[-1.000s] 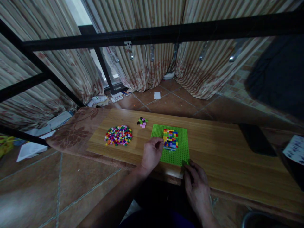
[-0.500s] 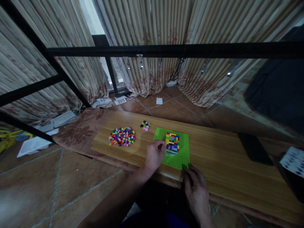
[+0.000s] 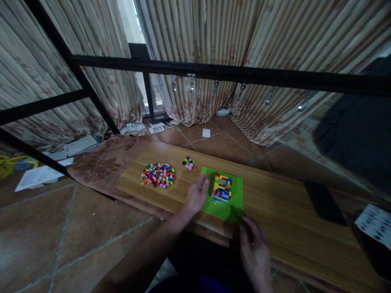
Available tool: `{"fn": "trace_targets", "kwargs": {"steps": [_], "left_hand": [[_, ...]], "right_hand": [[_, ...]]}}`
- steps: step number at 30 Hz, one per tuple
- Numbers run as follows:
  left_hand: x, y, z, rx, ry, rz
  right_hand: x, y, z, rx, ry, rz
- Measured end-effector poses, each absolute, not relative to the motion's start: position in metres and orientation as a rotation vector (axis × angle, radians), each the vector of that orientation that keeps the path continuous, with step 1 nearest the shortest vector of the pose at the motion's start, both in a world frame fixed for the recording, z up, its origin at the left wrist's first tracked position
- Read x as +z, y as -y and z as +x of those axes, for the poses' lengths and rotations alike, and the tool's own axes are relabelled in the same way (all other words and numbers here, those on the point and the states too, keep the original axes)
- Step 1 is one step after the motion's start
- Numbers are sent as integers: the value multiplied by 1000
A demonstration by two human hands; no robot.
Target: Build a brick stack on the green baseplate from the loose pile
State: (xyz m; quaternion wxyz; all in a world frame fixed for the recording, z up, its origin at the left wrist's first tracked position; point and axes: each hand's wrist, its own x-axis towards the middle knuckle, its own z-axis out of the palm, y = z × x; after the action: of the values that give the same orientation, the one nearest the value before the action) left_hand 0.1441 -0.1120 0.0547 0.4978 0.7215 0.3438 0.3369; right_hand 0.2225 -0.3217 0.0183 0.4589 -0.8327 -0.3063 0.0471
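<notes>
A green studded baseplate (image 3: 237,203) lies on the wooden board, carrying a compact block of multicoloured building bricks (image 3: 222,187). My left hand (image 3: 197,193) hovers over the plate's left edge, beside the brick block, its fingers stretched out and no brick visible in them. At the plate's front right corner is my right hand (image 3: 255,246), with thumb and fingers loosely bent and apart. Whether its fingertips touch the plate is hard to make out. Left of the plate lies a heap of small colourful bricks (image 3: 158,175), and a smaller group of pink, green and black bricks (image 3: 188,162) sits behind my left hand.
The wooden board (image 3: 275,203) rests on a brown patterned cloth (image 3: 104,158). A dark flat object (image 3: 325,202) and a patterned white sheet (image 3: 375,224) lie to the right. Beyond the board are a black metal rail (image 3: 214,71), curtains (image 3: 195,36) and papers on the tiled floor.
My left hand has drawn back leftward from the brick block and its fingers have straightened. My right hand has shifted slightly at the plate's corner. The camera view has tilted a little.
</notes>
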Motion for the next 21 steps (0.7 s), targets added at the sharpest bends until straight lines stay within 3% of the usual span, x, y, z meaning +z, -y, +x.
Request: {"fn": "trace_targets", "kwargs": {"steps": [4, 10, 21], "left_hand": [[52, 108, 159, 667, -794, 1515], [50, 114, 173, 540, -797, 1434], [43, 130, 178, 572, -796, 1515]], "right_hand": [[41, 285, 237, 167, 612, -1888], [40, 222, 253, 526, 456, -1578], [40, 208, 242, 588, 301, -1673]]}}
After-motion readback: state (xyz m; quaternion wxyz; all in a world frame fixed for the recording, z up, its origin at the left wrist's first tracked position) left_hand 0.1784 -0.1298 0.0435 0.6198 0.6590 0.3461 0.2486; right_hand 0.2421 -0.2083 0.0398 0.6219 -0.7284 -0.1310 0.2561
